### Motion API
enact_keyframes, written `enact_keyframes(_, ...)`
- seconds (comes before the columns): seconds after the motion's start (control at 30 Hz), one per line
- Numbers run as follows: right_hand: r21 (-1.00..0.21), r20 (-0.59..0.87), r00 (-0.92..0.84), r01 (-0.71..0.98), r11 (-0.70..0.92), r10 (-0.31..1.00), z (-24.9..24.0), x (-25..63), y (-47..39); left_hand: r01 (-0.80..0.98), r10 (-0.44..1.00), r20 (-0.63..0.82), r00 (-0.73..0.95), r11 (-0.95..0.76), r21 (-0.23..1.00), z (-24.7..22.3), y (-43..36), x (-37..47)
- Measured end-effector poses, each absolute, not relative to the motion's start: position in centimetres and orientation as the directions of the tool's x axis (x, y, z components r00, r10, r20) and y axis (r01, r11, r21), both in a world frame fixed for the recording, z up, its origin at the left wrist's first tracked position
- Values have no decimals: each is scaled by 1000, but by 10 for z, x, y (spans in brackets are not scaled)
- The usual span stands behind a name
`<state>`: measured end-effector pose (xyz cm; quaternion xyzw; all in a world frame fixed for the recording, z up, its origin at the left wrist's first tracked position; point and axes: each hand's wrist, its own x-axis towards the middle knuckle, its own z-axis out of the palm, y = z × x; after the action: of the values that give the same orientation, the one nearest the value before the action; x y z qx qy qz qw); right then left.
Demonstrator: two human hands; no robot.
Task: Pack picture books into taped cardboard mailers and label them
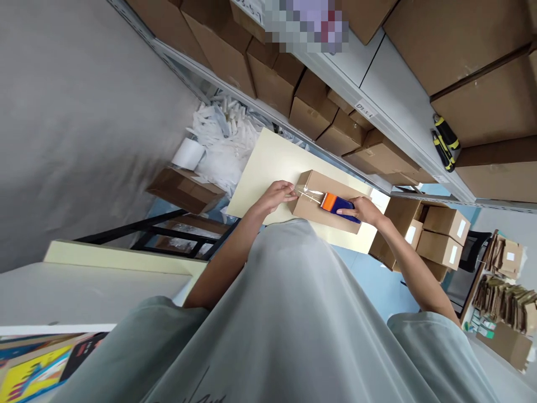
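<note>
On the table (260, 162), a box (311, 210) lies with its long axis running left to right.
Left hand (276, 196), half-curled, is at its left end, grip unclear; right hand (364, 211), over its top, grasps a tape dispenser (342, 207).

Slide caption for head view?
Right hand holds an orange-and-blue tape dispenser over a cardboard box, left hand by the box's end.

The tape dispenser (339, 205) is orange and blue, the box (331, 187) brown (the tabletop (263, 168) pale yellow).
</note>
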<state>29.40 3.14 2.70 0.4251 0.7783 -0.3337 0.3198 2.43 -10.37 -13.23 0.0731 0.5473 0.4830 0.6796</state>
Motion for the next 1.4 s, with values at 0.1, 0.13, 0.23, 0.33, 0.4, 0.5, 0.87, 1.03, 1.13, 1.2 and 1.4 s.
enact_keyframes(0.1, -244, -785, -431, 875, 418, 445, 26, 292, 30, -548, 707, -703, -75, 560, 622, -139, -101, 34)
enact_keyframes(0.13, -244, -783, -433, 874, 420, 447, 26, 292, 30, -523, 695, -715, -76, 582, 622, -141, -100, 38)
enact_keyframes(0.23, -231, -775, -433, 873, 430, 461, 25, 293, 30, -416, 660, -736, -149, 634, 652, -145, -100, 48)
enact_keyframes(0.33, -242, -768, -442, 870, 429, 464, 22, 296, 30, -212, 641, -662, -388, 637, 741, -138, -108, 50)
enact_keyframes(0.4, -257, -764, -455, 865, 431, 459, 18, 297, 30, -29, 697, -528, -485, 591, 806, -128, -114, 54)
enact_keyframes(0.5, -239, -762, -456, 857, 456, 459, 13, 299, 30, 184, 798, -371, -475, 502, 845, -110, -116, 66)
enact_keyframes(0.87, -360, -810, -471, 870, 338, 350, 14, 314, 36, -64, 727, -467, -504, 508, 859, -126, -103, 84)
enact_keyframes(1.03, -362, -814, -468, 872, 329, 344, 22, 358, 36, -41, 746, -476, -466, 519, 853, -127, -97, 120)
enact_keyframes(1.13, -323, -830, -421, 898, 298, 367, 36, 403, 37, -13, 733, -466, -495, 530, 848, -128, -94, 138)
enact_keyframes(1.2, -336, -861, -389, 919, 209, 328, 48, 440, 40, -4, 721, -465, -513, 540, 842, -128, -94, 142)
enact_keyframes(1.4, -300, -898, -325, 945, 128, 298, 66, 555, 48, -9, 686, -480, -547, 568, 823, -122, -91, 144)
